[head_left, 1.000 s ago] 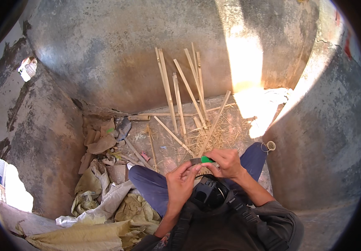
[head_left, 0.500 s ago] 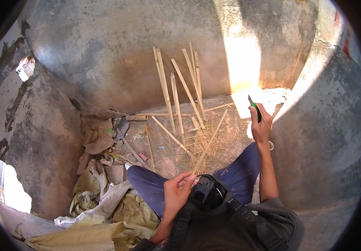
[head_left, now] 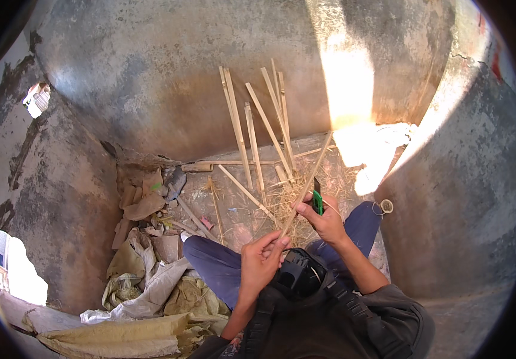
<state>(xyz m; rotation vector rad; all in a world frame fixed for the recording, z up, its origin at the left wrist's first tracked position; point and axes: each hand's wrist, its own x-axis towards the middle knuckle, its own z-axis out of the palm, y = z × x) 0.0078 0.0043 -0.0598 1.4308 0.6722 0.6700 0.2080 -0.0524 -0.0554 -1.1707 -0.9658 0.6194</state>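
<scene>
My left hand (head_left: 261,258) is closed around the near end of a thin bamboo strip (head_left: 313,175), which slants up and away to the right. My right hand (head_left: 325,220) grips a green-handled knife (head_left: 318,200), its dark blade pointing away from me. The thumb of that hand lies against the middle of the strip, close beside the knife. A thin pale sliver curves past the right fingers; whether it is still attached to the strip I cannot tell. Under the strip lies a heap of bamboo shavings (head_left: 288,230) between my legs.
Several bamboo strips (head_left: 235,122) lean on the far concrete wall (head_left: 180,90). Crumpled sacks (head_left: 144,293) and rubble (head_left: 144,206) lie at the left. A small pale ring-shaped thing (head_left: 386,206) sits by my right knee. Concrete walls close in on both sides.
My right hand has brought the knife from the far right down and left to the strip. The strip's far end has shifted up and slightly right; my left hand still grips it.
</scene>
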